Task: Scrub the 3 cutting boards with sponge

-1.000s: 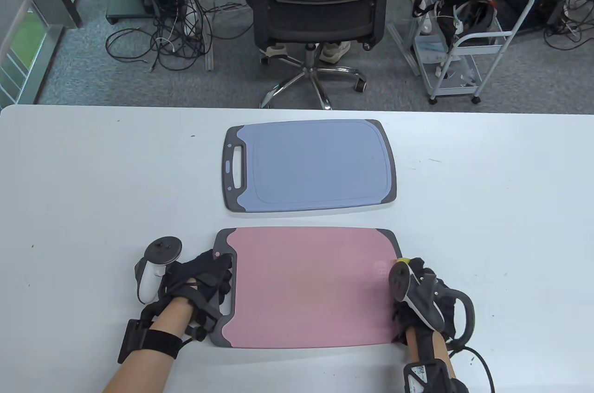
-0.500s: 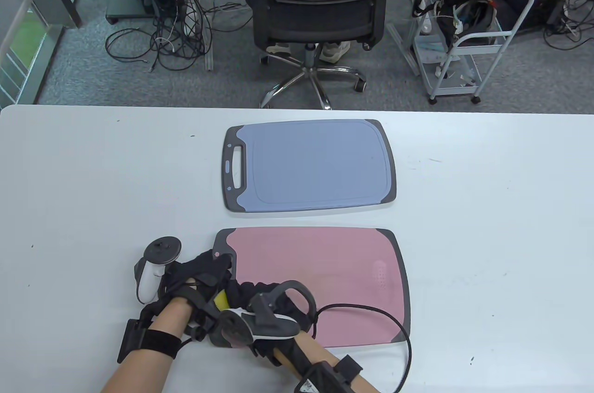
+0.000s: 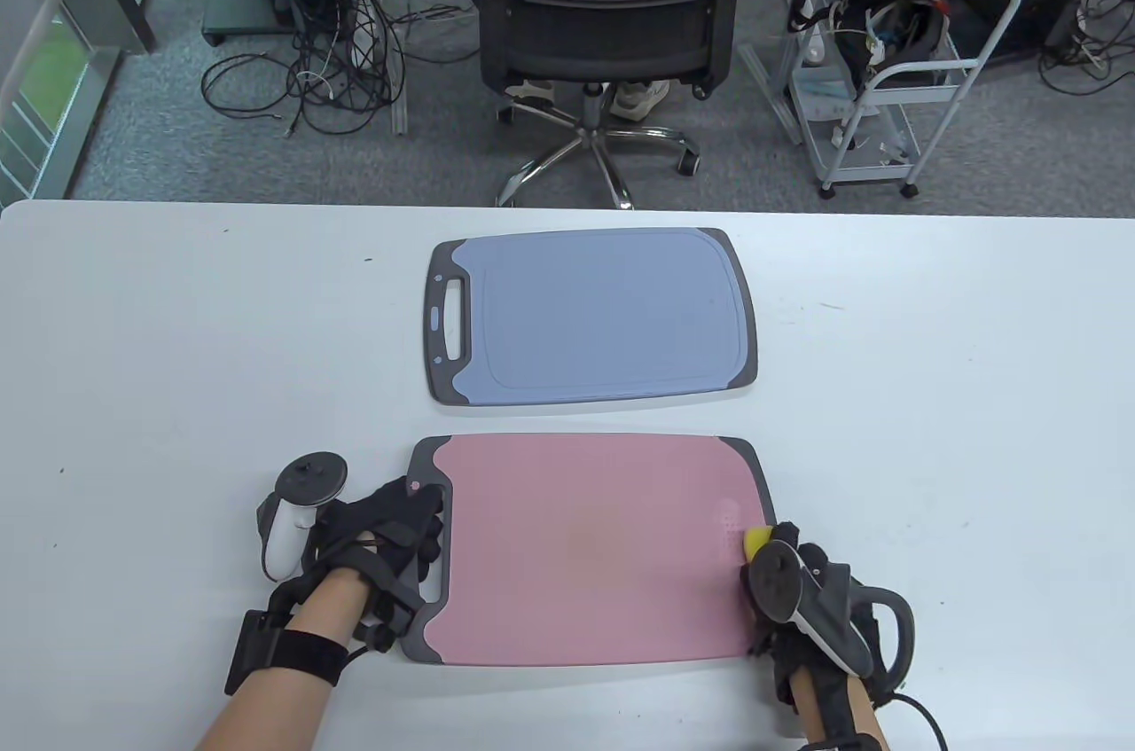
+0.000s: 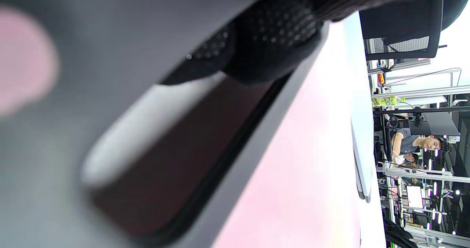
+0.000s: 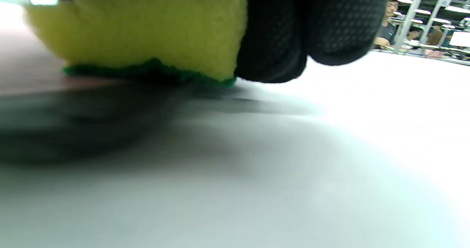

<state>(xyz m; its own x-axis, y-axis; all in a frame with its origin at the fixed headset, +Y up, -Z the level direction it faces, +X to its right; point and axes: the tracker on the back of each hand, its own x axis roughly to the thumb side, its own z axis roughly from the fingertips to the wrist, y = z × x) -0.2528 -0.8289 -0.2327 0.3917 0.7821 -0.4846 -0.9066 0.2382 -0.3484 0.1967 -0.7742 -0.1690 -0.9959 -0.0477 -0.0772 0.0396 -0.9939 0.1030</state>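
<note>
A pink cutting board (image 3: 585, 547) lies near the table's front edge, and a blue cutting board (image 3: 603, 316) lies behind it. My left hand (image 3: 424, 531) holds the pink board's dark handle end; in the left wrist view its fingertips (image 4: 275, 31) sit at the handle slot beside the pink board (image 4: 301, 167). My right hand (image 3: 785, 556) grips a yellow sponge (image 3: 755, 538) at the pink board's right edge. In the right wrist view the sponge (image 5: 147, 31) presses its green side down, with gloved fingers (image 5: 271, 39) around it.
The white table (image 3: 177, 343) stretches wide on both sides of the boards. Beyond its far edge stand a black office chair (image 3: 603, 15), a white cart (image 3: 896, 77) and loose cables (image 3: 310, 77) on the floor.
My right hand swept the sponge from the pink board's right edge across to its left end by the handle, then back to the right edge. The left hand stayed put.
</note>
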